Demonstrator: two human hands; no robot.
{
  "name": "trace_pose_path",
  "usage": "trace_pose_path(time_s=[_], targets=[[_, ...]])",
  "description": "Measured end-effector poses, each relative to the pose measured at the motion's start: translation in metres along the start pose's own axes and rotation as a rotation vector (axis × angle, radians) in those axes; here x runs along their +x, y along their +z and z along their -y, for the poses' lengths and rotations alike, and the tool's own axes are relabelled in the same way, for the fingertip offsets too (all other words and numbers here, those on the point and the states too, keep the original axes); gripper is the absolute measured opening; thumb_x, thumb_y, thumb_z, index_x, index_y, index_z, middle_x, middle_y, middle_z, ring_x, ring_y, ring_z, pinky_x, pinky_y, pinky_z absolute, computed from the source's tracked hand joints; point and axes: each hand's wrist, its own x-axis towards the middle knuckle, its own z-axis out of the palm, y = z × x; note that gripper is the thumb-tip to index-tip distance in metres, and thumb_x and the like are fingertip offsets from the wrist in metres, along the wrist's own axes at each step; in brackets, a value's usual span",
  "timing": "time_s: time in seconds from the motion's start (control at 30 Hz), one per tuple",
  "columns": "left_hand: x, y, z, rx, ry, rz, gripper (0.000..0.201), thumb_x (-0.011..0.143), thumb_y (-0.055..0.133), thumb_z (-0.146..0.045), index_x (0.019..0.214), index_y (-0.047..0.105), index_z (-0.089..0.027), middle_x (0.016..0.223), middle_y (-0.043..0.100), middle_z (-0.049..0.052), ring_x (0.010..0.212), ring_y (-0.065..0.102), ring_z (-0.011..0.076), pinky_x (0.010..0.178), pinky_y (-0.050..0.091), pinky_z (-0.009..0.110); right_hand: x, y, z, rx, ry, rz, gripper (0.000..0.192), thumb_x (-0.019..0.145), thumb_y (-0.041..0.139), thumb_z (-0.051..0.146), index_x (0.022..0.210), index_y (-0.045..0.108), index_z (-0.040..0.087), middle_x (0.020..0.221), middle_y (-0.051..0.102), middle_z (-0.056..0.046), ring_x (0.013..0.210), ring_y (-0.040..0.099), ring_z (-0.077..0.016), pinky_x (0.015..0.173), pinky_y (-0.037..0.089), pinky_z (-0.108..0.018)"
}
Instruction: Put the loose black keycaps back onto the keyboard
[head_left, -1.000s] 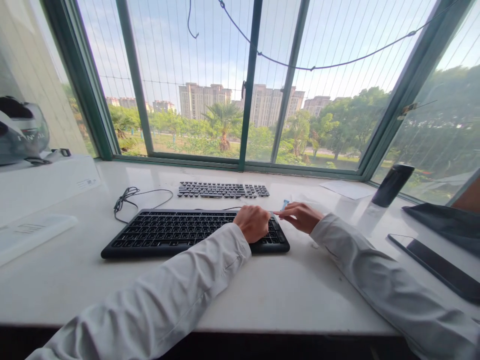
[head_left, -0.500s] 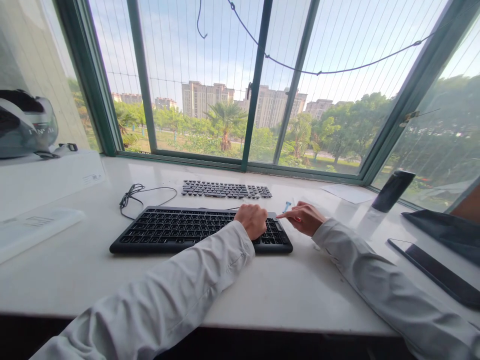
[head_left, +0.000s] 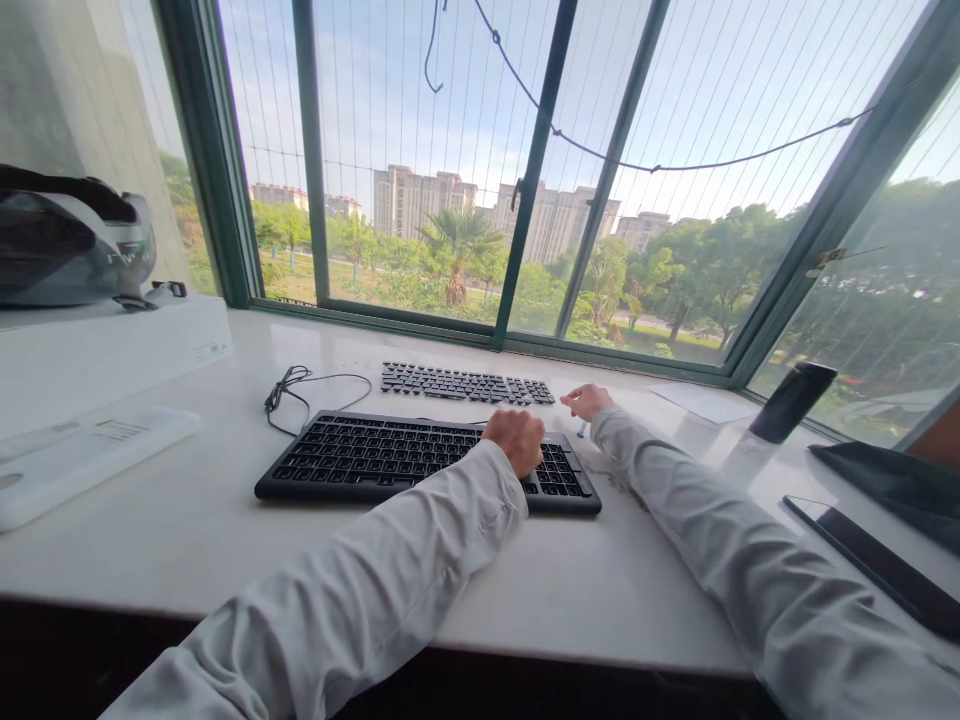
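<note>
A black keyboard (head_left: 390,455) with its keycaps off lies across the middle of the table. Over its right part rests my left hand (head_left: 516,440), curled into a fist; whatever is inside the fingers is hidden. Behind the keyboard, loose black keycaps (head_left: 465,383) are laid out in keyboard order. My right hand (head_left: 587,402) is at the right end of those rows, fingertips pinched together beside the last keycaps. I cannot make out whether a small piece is between them. A small blue item (head_left: 583,430) shows just below my right wrist, mostly covered.
A coiled black cable (head_left: 289,395) lies behind the keyboard's left end. At left are a white box (head_left: 112,345) with a helmet (head_left: 75,240) on it and a white flat case (head_left: 105,450). On the right are paper (head_left: 701,402), a dark cylinder (head_left: 793,400) and a phone (head_left: 870,555).
My right hand has moved from the keyboard's upper right corner back to the end of the keycap rows, its pointing finger now drawn into a pinch. The left fist stays over the keyboard.
</note>
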Motion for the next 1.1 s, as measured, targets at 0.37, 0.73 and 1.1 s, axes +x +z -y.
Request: trace_pose_path(time_s=[0.37, 0.73, 1.1], targets=[[0.0, 0.001, 0.002, -0.007, 0.018, -0.006, 0.024, 0.077, 0.05, -0.019, 0.091, 0.068, -0.014, 0.086, 0.066, 0.014, 0.088, 0.063, 0.0223, 0.079, 0.048, 0.033, 0.045, 0.028, 0.006, 0.027, 0.206, 0.06, 0.038, 0.066, 0.064, 0.05, 0.063, 0.069, 0.013, 0.074, 0.069, -0.014, 0.068, 0.062, -0.0219, 0.058, 0.044, -0.028], [0.001, 0.0, 0.003, 0.002, 0.019, -0.045, 0.023, 0.076, 0.049, -0.018, 0.087, 0.068, -0.013, 0.084, 0.066, 0.014, 0.085, 0.063, 0.0237, 0.074, 0.048, 0.033, 0.013, 0.0, -0.008, 0.223, 0.08, 0.117, 0.039, 0.073, 0.057, 0.05, 0.078, 0.072, 0.015, 0.087, 0.07, -0.009, 0.068, 0.056, -0.0155, 0.06, 0.041, -0.026], [-0.005, 0.006, -0.004, -0.074, 0.177, -0.327, 0.032, 0.085, 0.045, -0.041, 0.11, 0.058, -0.026, 0.097, 0.068, 0.004, 0.082, 0.064, 0.0201, 0.065, 0.043, 0.028, -0.09, -0.005, -0.019, 0.786, -0.221, 0.227, 0.043, 0.071, 0.058, 0.054, 0.086, 0.063, 0.014, 0.076, 0.066, -0.005, 0.055, 0.045, -0.0085, 0.052, 0.036, -0.024]])
